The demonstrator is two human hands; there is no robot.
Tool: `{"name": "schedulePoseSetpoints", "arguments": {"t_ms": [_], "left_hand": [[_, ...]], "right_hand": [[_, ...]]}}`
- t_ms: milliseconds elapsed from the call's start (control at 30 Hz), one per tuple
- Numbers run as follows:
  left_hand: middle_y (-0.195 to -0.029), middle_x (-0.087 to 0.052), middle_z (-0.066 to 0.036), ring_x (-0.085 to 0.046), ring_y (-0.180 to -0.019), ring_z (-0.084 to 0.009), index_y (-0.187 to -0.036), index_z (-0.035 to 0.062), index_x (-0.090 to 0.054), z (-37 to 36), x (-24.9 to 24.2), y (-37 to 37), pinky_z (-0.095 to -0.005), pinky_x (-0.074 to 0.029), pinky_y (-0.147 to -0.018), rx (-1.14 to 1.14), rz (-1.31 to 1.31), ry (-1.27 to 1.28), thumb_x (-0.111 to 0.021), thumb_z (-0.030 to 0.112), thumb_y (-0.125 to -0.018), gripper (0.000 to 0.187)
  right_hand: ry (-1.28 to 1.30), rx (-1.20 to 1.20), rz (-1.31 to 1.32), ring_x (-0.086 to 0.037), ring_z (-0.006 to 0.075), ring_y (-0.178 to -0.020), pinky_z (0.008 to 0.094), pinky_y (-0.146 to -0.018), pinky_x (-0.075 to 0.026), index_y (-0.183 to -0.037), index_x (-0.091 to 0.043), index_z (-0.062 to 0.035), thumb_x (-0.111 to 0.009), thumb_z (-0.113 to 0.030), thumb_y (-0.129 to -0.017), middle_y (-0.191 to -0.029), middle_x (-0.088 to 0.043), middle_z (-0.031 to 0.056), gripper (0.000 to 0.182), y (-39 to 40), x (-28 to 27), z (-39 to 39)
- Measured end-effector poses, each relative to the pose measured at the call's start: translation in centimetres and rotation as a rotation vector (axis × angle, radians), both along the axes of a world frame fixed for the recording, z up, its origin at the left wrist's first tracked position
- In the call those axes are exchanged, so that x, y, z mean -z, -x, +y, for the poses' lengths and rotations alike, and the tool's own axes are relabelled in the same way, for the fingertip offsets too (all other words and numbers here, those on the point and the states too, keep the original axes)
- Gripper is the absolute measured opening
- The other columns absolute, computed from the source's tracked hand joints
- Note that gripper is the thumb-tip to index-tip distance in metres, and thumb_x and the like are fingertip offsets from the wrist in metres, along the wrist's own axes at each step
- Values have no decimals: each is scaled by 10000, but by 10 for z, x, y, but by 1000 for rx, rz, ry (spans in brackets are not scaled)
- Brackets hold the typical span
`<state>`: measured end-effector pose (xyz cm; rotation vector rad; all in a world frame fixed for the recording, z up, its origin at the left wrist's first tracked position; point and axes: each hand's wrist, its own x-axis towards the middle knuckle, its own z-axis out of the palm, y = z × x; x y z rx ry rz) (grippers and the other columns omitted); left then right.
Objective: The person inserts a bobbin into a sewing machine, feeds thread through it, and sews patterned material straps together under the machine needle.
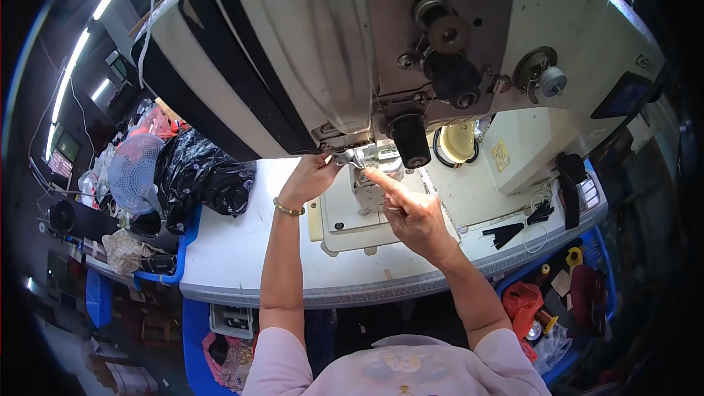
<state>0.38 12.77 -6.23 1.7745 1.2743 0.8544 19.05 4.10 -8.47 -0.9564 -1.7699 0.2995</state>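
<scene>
A large pale sewing machine [323, 37] fills the upper view, with dark straps or strips over its left side. My left hand [312, 176], with a beaded bracelet at the wrist, is closed in a pinch at the left of the needle area, on a small shiny metal piece [345, 157]. From the right, my right hand [418, 220] reaches in with its index finger stretched out to the metal parts under the machine head. Its other fingers curl inward, and nothing shows in them. The fingertips' exact contact is too small to make out.
The white table [220, 249] has a ruler strip along its front edge. Black scraps [506, 235] and white thread lie at right. A black plastic bag [202, 172] and a light-blue fan [136, 172] are at left. A blue bin [610, 279] with odds and ends stands below right.
</scene>
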Motion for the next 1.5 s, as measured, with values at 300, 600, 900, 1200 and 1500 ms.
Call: {"name": "schedulePoseSetpoints", "arguments": {"t_ms": [300,600,900,1200,1500], "left_hand": [[-657,-594,19,-476,-526,-40,-817,10,-634,-52,-19,0,-169,-374,-479,-11,-189,-100,-627,180,-815,170],[-616,-560,-21,-495,-421,-55,-790,2,-562,-66,2,-26,-175,-409,-345,-27,-662,118,-562,135,-852,147],[-611,-552,-19,-501,-410,-59,-772,1,-553,-66,-2,-31,-179,-414,-335,-16,-696,123,-562,139,-851,159],[-586,-546,-20,-493,-400,-60,-757,2,-546,-67,-5,-36,-178,-402,-330,-34,-680,87,-558,140,-854,169],[-501,-483,31,-433,-380,-22,-738,35,-561,-88,-3,-35,-160,-308,-339,-90,-418,76,-502,256,-898,279]], "right_hand": [[-1,-25,81,-380,102,-432,228,-456,-393,-1176,-541,-117,-535,99,-728,-505,-400,28,498,4,4,2],[-20,-16,61,-368,86,-436,220,-452,-380,-1172,-547,-117,-535,92,-744,-506,-384,24,476,3,3,4],[35,-56,167,-366,52,-455,205,-450,-367,-1099,-558,-75,-516,86,-764,-548,-433,9,374,7,1,8],[-28,-7,78,-446,112,-440,238,-453,-404,-1131,-532,-109,-530,85,-739,-560,-481,51,437,6,4,8],[-67,4,31,-493,151,-462,268,-473,-437,-1162,-521,-119,-560,92,-681,-584,-513,59,527,3,7,8]]}}
